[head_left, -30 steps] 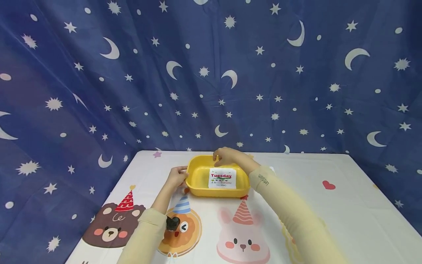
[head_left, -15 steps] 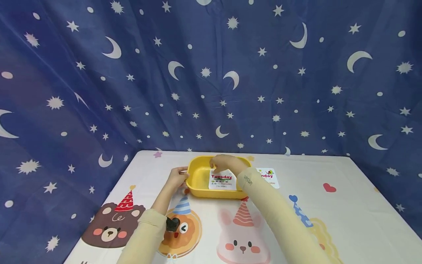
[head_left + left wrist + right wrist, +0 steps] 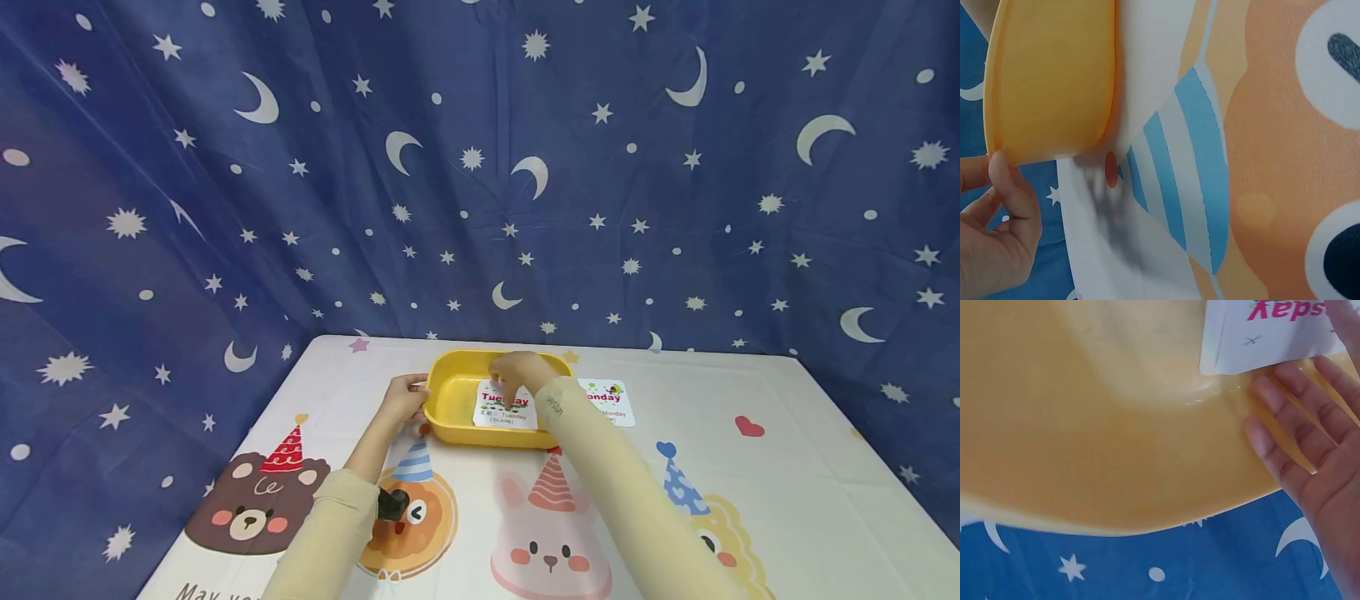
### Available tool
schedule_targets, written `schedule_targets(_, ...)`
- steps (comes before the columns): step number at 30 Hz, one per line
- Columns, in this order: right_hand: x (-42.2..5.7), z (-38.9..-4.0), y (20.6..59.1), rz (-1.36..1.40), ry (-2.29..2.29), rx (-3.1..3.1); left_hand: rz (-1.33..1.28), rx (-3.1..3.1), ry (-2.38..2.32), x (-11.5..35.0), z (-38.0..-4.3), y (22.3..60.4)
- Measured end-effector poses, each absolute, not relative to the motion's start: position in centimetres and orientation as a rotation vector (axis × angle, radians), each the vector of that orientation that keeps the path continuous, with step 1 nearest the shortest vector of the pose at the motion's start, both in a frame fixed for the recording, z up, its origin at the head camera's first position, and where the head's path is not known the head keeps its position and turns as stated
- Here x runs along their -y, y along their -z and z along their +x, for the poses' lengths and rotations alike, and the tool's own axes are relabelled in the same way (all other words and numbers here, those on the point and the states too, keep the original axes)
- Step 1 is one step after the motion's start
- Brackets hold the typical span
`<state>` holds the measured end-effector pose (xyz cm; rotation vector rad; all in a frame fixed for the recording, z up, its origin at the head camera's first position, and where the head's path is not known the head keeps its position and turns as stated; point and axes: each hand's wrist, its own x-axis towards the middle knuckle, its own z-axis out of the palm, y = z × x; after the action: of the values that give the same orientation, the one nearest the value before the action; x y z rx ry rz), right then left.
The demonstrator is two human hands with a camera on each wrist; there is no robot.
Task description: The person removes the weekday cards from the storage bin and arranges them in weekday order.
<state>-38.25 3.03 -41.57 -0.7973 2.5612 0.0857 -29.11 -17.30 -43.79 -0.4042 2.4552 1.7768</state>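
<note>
A yellow plastic basin [image 3: 453, 400] sits on the table. My left hand [image 3: 402, 400] pinches its left rim between thumb [image 3: 1000, 172] and fingers, as the left wrist view shows. My right hand [image 3: 525, 373] reaches over the far rim into the basin. Inside lies a white card printed "Tuesday" [image 3: 495, 418], tilted toward me. In the right wrist view, the fingers [image 3: 1297, 415] of the right hand are loosely extended, with fingertips right at the card's edge. The thumb overlaps the card's printed face. A second card, printed "Monday" [image 3: 618, 408], lies right of the basin, partly hidden by the right forearm.
A white cloth with cartoon animals covers the table [image 3: 810, 467]. Behind it and along the left hangs a blue curtain [image 3: 480, 167] with moons and stars. A small black object [image 3: 392, 504] shows beside the left sleeve.
My right hand moves from the basin's far rim down to the Tuesday card. The right forearm shifts left, uncovering the Monday card. My left hand keeps holding the left rim.
</note>
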Motion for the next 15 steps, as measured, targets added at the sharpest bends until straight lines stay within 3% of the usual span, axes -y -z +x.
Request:
schedule_targets(11,-2.6,-37.0,41.9,-0.678,-0.036,-2.623,-0.365,-2.455,-1.803,17.6,-29.4,44.3)
schedule_targets(15,-2.6,-37.1,41.7,-0.773,-0.112,-2.626,-0.358,-2.468,-1.795,17.6,-29.4,44.5)
